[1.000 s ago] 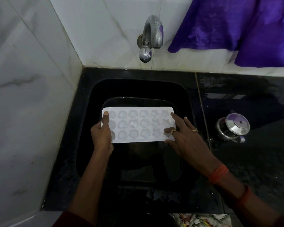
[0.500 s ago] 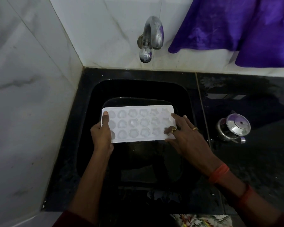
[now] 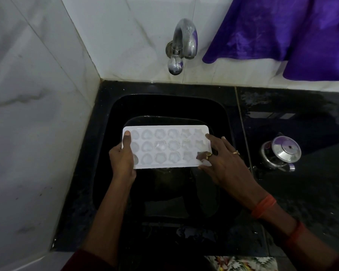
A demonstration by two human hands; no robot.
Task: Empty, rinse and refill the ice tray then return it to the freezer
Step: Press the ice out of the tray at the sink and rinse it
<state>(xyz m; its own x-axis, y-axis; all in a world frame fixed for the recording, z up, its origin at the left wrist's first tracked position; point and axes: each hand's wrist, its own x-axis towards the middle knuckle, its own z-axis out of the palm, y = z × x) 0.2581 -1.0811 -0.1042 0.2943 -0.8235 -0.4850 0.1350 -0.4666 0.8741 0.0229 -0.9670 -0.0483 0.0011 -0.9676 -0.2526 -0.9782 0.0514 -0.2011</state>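
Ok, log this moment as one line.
left hand grips ice tray left end | right hand touches right end | tray over sink | tap not running

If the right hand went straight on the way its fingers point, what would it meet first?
The ice tray. The right hand points left and away across the tray's right end, fingertips on its rim, so it would likely slide over the cells; the left hand grips the other end.

An ice tray (image 3: pixel 164 146) of what appears to be matt white plastic is pictured against a glossy black sink (image 3: pixel 164 106). Polished metal is seen on the tap (image 3: pixel 184 42) and pot (image 3: pixel 282 151), a satin sheen on the purple cloth (image 3: pixel 282 36).
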